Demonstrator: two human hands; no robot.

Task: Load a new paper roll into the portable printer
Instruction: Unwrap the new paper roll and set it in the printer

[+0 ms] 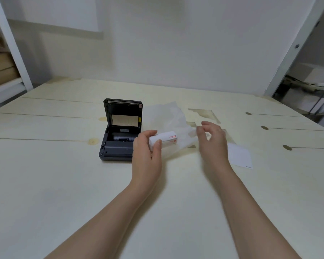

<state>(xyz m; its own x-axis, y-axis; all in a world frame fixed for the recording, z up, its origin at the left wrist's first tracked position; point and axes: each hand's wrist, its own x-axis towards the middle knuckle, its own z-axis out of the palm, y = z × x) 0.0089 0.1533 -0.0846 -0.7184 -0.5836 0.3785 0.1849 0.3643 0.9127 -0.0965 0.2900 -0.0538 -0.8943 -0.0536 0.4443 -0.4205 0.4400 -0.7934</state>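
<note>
A small black portable printer (118,141) sits on the pale wooden table (64,184) with its lid standing open; a dark roller lies in the bay. My left hand (146,152) grips a white paper roll (166,140) with a red label, just right of the printer's front corner. My right hand (211,139) hovers further right, fingers curled and apart, holding nothing. It blurs slightly. A crumpled translucent wrapper (168,118) lies behind both hands.
A white slip of paper (238,156) lies flat to the right of my right hand. A white wall stands behind the table. Shelving with cardboard stands at far left (0,68), a white frame post at right (292,53).
</note>
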